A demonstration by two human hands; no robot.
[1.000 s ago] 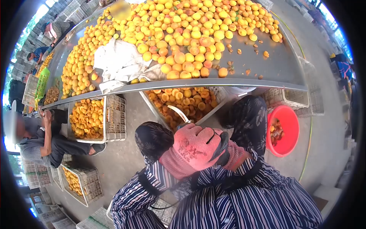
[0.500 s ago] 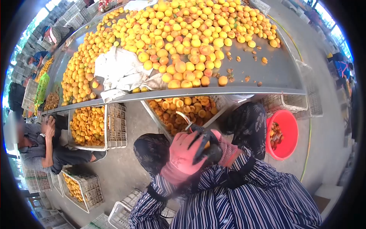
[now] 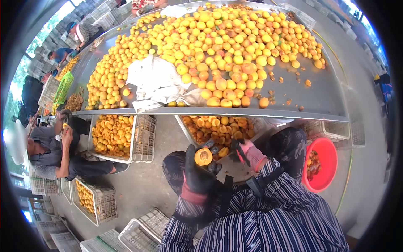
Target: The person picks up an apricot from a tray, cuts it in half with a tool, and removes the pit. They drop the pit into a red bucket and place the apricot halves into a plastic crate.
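My left hand (image 3: pixel 197 175), in a pink and black glove, is turned palm up and holds a halved orange-yellow fruit (image 3: pixel 203 156), its cut face and brown centre showing. To its right, apart from it, is my right hand (image 3: pixel 250 154), gloved the same way. Its fingers are curled, and what they hold is too small and dark to make out. Both hands are above my lap, just in front of a crate (image 3: pixel 183 129) of halved fruit under the table edge.
A metal table (image 3: pixel 302 96) bears piled whole fruit (image 3: pixel 218 46) and a white cloth (image 3: pixel 155 80). A red basin (image 3: pixel 328 161) with scraps stands at right. At left are a crate (image 3: pixel 145 140) of halves, more crates and a seated person (image 3: pixel 50 145).
My hands, together before, are now apart; the left has turned palm up, showing the halved fruit. The right has moved away to the right. The camera view has shifted.
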